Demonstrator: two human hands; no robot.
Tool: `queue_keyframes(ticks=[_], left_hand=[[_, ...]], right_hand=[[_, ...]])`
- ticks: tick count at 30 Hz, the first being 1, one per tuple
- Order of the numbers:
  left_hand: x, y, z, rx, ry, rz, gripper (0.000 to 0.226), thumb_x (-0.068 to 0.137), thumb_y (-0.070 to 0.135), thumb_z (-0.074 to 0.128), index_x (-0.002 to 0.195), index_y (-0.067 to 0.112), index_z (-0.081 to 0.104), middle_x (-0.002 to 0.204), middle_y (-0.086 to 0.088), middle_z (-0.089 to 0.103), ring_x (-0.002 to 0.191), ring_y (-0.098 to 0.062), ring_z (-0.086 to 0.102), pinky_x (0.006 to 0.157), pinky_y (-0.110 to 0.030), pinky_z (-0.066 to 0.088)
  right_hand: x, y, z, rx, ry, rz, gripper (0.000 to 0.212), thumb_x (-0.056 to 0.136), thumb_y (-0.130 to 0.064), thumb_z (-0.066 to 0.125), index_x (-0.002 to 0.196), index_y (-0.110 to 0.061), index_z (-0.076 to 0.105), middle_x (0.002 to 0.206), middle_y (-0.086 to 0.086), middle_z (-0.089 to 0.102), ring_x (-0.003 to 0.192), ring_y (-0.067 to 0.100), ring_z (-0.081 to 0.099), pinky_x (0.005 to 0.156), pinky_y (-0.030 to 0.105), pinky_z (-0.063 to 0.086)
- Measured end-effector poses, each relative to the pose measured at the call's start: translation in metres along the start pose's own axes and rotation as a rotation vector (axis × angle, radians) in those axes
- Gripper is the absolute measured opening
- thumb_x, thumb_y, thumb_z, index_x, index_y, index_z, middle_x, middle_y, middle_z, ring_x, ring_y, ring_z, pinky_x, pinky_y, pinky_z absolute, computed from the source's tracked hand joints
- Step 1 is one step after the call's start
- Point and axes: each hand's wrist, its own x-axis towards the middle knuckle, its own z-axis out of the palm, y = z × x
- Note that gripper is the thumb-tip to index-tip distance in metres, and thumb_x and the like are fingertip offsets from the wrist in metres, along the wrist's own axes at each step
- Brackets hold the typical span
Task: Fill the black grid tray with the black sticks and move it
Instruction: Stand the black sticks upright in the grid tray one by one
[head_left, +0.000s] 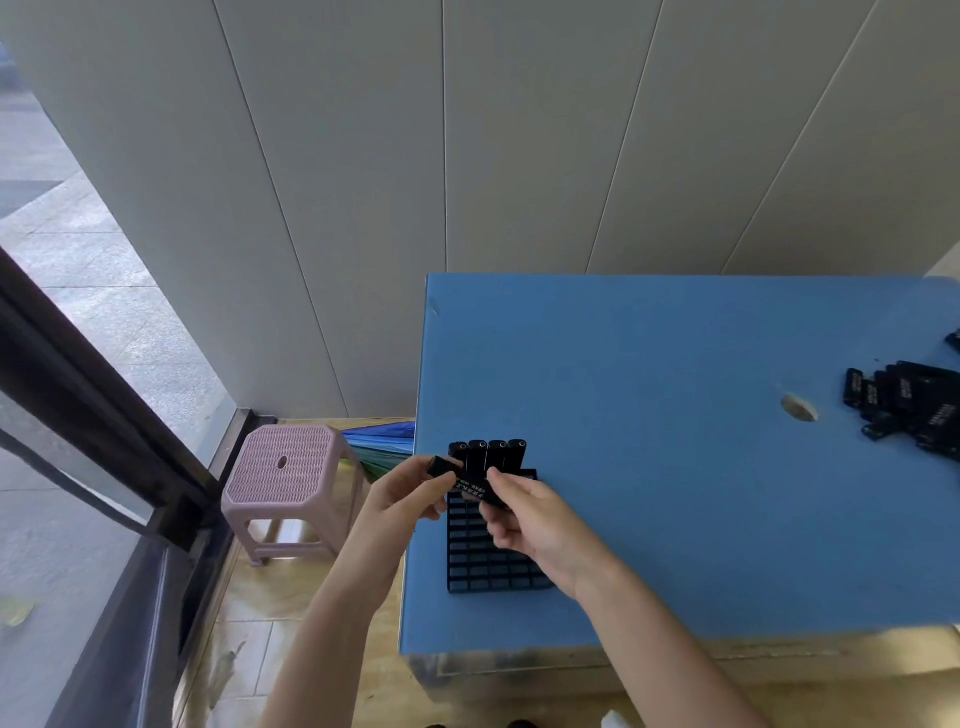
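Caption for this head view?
Left hand and right hand hold one black stick over the black grid tray; four sticks stand in its far row.

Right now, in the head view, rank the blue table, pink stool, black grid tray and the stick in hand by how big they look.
1. blue table
2. pink stool
3. black grid tray, partly covered, so its gap to the stool is unsure
4. held stick

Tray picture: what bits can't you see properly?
Head view only:
- Tray: some far slots are hidden under the left hand and right hand.
- Held stick: white print too small to read.
- Stick pile: cut off by the right edge, so uncountable.
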Motion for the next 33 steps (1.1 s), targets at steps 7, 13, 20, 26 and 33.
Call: queue_keyframes(ticks=[7, 13, 20, 26, 33], left_hand=[[0.004, -0.012, -0.003, 0.496, 0.11, 0.109, 0.007, 0.089, 0.017, 0.059, 0.091, 0.019, 0.065, 0.088, 0.004, 0.066, 0.079, -0.013, 0.059, 0.07, -0.019, 0.049], [0.007, -0.018, -0.012, 0.835, 0.198, 0.154, 0.011, 0.091, 0.025, 0.055, 0.098, 0.023, 0.063, 0.086, 0.019, 0.062, 0.081, -0.006, 0.059, 0.076, -0.033, 0.052], [0.008, -0.014, -0.015, 1.233, 0.228, 0.214, 0.028, 0.095, 0.036, 0.043, 0.115, 0.024, 0.058, 0.109, 0.011, 0.064, 0.099, -0.011, 0.058, 0.073, -0.027, 0.045], [0.008, -0.012, -0.016, 1.285, 0.197, 0.212, 0.029, 0.096, 0.037, 0.041, 0.118, 0.025, 0.056, 0.114, 0.011, 0.062, 0.105, -0.01, 0.056, 0.081, -0.026, 0.044], [0.008, -0.01, -0.017, 1.269, 0.18, 0.222, 0.03, 0.095, 0.039, 0.043, 0.119, 0.025, 0.057, 0.113, 0.013, 0.063, 0.102, -0.009, 0.057, 0.081, -0.025, 0.046]], right_hand=[[0.003, -0.002, -0.037, -0.45, 0.19, -0.288, 0.007, 0.087, -0.013, 0.061, 0.092, -0.019, 0.061, 0.081, -0.01, 0.061, 0.068, -0.005, 0.056, 0.069, 0.009, 0.043], [0.007, -0.006, -0.068, -0.692, 0.449, -0.417, 0.017, 0.077, -0.014, 0.072, 0.084, -0.022, 0.059, 0.081, -0.007, 0.066, 0.074, 0.01, 0.062, 0.065, 0.01, 0.044], [0.019, -0.009, -0.076, -0.828, 0.485, -0.543, 0.011, 0.081, -0.012, 0.068, 0.092, -0.016, 0.067, 0.081, -0.011, 0.065, 0.073, -0.001, 0.061, 0.072, 0.007, 0.047], [0.028, -0.009, -0.073, -0.954, 0.425, -0.54, 0.013, 0.083, -0.018, 0.068, 0.095, -0.02, 0.067, 0.088, -0.012, 0.068, 0.082, 0.001, 0.061, 0.08, 0.022, 0.051], [0.031, -0.011, -0.068, -1.142, 0.428, -0.532, 0.019, 0.085, -0.026, 0.065, 0.103, -0.027, 0.068, 0.096, -0.013, 0.071, 0.091, 0.006, 0.063, 0.071, 0.02, 0.045]])
